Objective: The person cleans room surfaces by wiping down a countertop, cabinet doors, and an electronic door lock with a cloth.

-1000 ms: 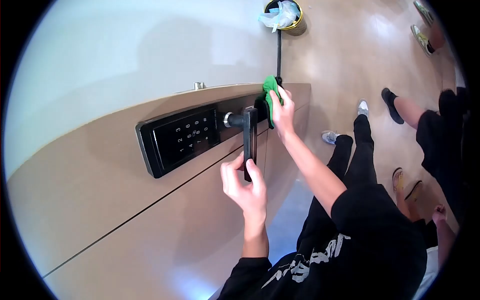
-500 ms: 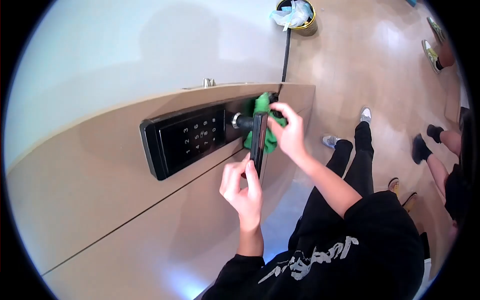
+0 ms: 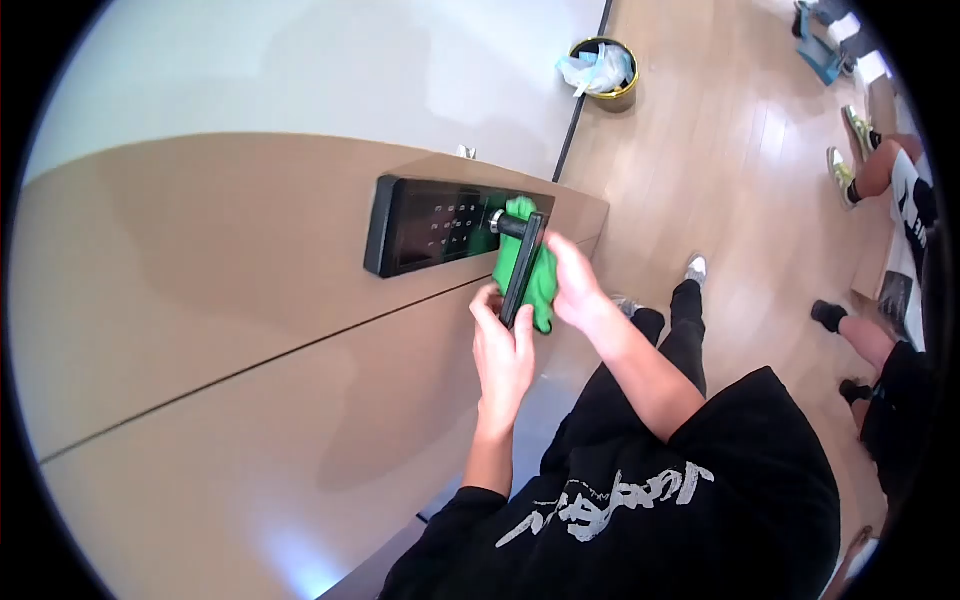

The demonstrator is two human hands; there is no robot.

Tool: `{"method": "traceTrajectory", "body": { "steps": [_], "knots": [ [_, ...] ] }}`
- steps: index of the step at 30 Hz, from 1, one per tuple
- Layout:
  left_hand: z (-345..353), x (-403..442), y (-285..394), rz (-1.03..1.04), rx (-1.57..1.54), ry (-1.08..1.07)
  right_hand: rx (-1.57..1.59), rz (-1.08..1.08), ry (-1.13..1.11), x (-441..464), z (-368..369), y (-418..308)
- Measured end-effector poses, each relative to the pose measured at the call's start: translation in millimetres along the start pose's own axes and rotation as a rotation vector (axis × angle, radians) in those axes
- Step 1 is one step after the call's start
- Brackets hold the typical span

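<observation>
A black door handle sticks out from a black keypad lock on a beige door. Thumb and fingers of my left hand pinch the handle's lower end. A green cloth lies bunched behind and around the handle, hanging down on its right side. My right hand is closed against the cloth at its right edge, with some fingertips hidden behind it. Number marks show on the lock's dark face.
A bin with a plastic liner stands on the wood floor beyond the door's edge. Other people's legs and shoes are along the right side. A blue object is at the top right.
The view has shifted, and the lock appears farther right and smaller. My right hand has lowered along the handle, and the cloth now spreads out more behind it. My left hand stays at the handle's end.
</observation>
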State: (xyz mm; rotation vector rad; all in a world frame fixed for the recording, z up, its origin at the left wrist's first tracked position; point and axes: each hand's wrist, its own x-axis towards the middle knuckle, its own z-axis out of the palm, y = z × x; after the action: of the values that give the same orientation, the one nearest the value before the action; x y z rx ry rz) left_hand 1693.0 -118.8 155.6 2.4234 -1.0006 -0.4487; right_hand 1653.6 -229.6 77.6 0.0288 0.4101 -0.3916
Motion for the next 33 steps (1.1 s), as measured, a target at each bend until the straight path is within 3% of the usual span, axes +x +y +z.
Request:
{"method": "traceTrajectory", "body": {
  "steps": [1,2,3,5,9,11,13,14,17,19,21,22,25,28,30,31,32,33],
  "knots": [
    [4.8,-3.6,-0.4,0.127,-0.062,0.142,0.000,0.051,0.039,-2.7,1.0,13.1],
    [0.0,-5.2,0.9,-0.024,-0.137,0.036,0.031,0.052,-0.080,-0.2,-3.7,14.9],
    [0.6,-7.1,-3.5,-0.021,-0.154,0.044,0.062,0.055,-0.198,1.9,-8.4,13.9],
    [4.9,-4.7,-6.9,0.094,-0.174,0.087,0.021,0.058,-0.231,1.8,-2.5,-1.2],
    [4.6,-6.6,-4.7,0.080,-0.228,0.101,0.059,0.052,-0.385,18.2,-12.5,7.6],
    [6.7,-7.5,-13.6,0.038,-0.265,0.120,0.006,0.069,-0.359,21.3,-19.4,15.3],
    [9.2,-3.1,-23.3,-0.004,-0.371,0.131,-0.018,0.274,-0.422,31.2,-33.0,22.0],
    [8.1,0.4,-27.4,-0.033,-0.435,0.176,-0.073,0.265,-0.333,30.1,-33.1,27.1],
    [-4.8,2.6,-22.2,-0.073,-0.392,0.133,-0.174,0.259,-0.347,25.8,-29.1,22.2],
    [-2.7,2.9,-26.9,-0.086,-0.439,0.137,-0.135,0.261,-0.375,26.9,-35.5,21.7],
    [5.6,2.7,-35.7,-0.068,-0.462,0.149,0.009,0.033,-0.260,7.3,-14.0,10.1],
    [8.1,3.4,-38.7,-0.069,-0.476,0.146,0.115,0.074,-0.219,2.0,-6.8,1.6],
    [13.6,-2.3,-40.7,-0.023,-0.420,0.188,-0.050,0.047,-0.247,7.5,-24.5,-17.8],
    [13.0,1.5,-42.2,-0.041,-0.429,0.156,-0.157,0.096,-0.046,4.8,-48.1,-42.4],
    [23.3,2.0,-48.6,0.059,-0.397,0.261,-0.217,0.149,0.024,-14.5,-58.7,-57.0],
    [20.2,2.3,-45.6,0.057,-0.410,0.260,-0.226,-0.025,0.127,-35.7,-47.8,-61.7],
    [13.0,4.7,-36.9,-0.028,-0.373,0.094,-0.237,-0.200,0.223,-50.4,-34.9,-69.5],
    [9.6,5.4,-31.9,-0.114,-0.332,-0.074,-0.251,-0.200,0.226,-57.5,-26.3,-74.7]
  ]
}}
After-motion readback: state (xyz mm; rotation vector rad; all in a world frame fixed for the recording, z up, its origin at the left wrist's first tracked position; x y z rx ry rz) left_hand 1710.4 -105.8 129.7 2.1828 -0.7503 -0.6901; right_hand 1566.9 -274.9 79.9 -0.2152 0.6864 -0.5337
